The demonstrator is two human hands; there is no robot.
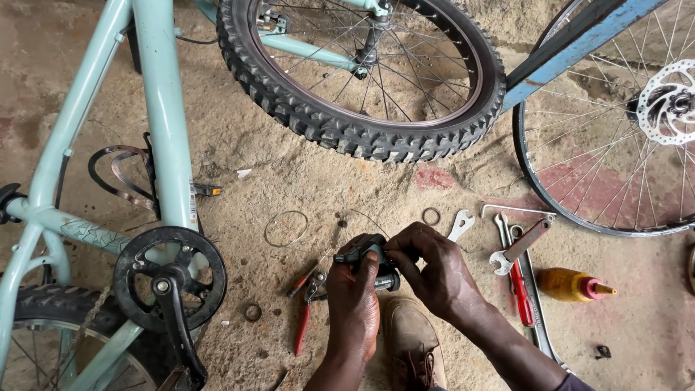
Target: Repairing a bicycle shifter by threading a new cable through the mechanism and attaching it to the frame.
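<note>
Bare forearms, no sleeves; a worn brown lace-up shoe (411, 340).

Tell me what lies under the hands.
Under the left hand and right hand, which hold a black shifter, lie red pliers and a brown shoe; the ground beneath is hidden.

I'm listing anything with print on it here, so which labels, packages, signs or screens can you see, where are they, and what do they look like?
Sticker: low on the pale green bike frame tube, above the black chainring; narrow, upright, white with small dark marks.
Squeeze bottle: lying on the ground right of the hands, beside the wrenches; amber body, red pointed cap.
No signs or screens in view.
</note>
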